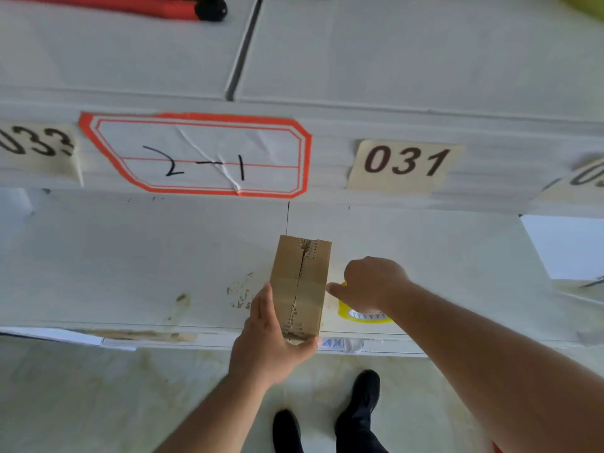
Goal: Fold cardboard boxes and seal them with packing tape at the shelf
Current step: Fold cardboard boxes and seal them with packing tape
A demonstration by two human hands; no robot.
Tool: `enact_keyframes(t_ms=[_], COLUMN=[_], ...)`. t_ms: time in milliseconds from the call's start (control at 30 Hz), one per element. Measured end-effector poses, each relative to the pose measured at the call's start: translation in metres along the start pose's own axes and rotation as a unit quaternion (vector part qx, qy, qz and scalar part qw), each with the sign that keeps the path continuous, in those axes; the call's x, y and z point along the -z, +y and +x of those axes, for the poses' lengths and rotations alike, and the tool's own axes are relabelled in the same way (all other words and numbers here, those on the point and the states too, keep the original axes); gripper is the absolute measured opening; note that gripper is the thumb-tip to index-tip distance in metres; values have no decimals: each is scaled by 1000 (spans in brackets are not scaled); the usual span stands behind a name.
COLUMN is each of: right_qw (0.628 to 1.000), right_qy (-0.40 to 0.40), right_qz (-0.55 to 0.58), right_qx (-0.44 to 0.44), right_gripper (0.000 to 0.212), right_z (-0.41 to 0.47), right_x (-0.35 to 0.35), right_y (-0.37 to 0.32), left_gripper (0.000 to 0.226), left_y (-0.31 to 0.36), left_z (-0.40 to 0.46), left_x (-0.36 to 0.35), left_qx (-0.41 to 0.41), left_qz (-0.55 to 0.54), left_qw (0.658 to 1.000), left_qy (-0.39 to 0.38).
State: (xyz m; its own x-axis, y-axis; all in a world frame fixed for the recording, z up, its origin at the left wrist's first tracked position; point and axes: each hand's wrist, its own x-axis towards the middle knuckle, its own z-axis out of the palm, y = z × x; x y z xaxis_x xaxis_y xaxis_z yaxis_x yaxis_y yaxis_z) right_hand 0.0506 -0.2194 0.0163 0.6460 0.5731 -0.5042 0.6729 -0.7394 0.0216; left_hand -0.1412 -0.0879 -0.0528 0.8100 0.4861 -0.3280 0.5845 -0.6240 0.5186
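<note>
— Looking down from your head camera, where do you have the cardboard box point(300, 286)?

— You have it lying on the white shelf point(130, 256), its long side running away from you, the near end at the shelf's front edge. The top flaps meet in a ragged seam along the middle, and a band of clear tape crosses the box about halfway down.

— And your left hand point(271, 335)?

— Your left hand grips the box at its near left corner. Your fingers lie straight up along the left wall, and your thumb curls round the near end, touching the cardboard under the seam. So the box sits between your fingers and thumb, held.

— Your right hand point(369, 284)?

— It is just beside the box's right wall, fingers curled down onto the yellow tape roll point(362, 315) that lies on the shelf under your palm. One fingertip points left and reaches the box's right edge. You appear to be holding the roll, though your knuckles hide the grip itself.

— What else is around you?

— On the shelf beam above, a red-bordered label point(196, 155) and a tag reading 031 point(405, 165). On the upper level lies a red tool with a black tip point(163, 6). Below, your dark shoes point(359, 403) stand on the pale floor.
</note>
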Motion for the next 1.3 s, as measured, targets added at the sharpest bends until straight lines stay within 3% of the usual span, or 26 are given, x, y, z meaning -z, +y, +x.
enact_keyframes(t_ms=[100,267,533,700,833,967,1167,1233,1300], right_qw=[1000,1000,999,993,989,985,967,943,918], right_qy=[0,-2,2,-27,-41,-36,-7,16,29], right_qz=[-8,-7,42,117,139,169,254,332,395], right_qx=[-3,-7,-15,-19,-10,-24,-31,-26,-14], right_gripper=[59,59,71,70,68,71,65,56,50], right_z=[1,3,13,17,18,18,-2,-14,-21], right_x=[-4,-6,-30,-42,-45,-51,-34,-10,9], right_y=[-1,3,9,14,14,16,27,45,53], left_gripper=[134,103,104,102,126,120,113,107,94], left_y=[1,2,1,30,56,58,46,32,23], left_z=[2,4,7,8,14,15,20,31,38], left_x=[1,0,0,-5,-19,-24,-11,-9,-13], left_qx=[9,14,22,30,77,90,76,78,79], left_qz=[-10,9,40,177,203,213,103,-46,-232], left_qw=[1000,1000,999,984,976,973,992,996,968], left_qy=[-9,-3,-25,-14,-18,15,-2,-27,-58])
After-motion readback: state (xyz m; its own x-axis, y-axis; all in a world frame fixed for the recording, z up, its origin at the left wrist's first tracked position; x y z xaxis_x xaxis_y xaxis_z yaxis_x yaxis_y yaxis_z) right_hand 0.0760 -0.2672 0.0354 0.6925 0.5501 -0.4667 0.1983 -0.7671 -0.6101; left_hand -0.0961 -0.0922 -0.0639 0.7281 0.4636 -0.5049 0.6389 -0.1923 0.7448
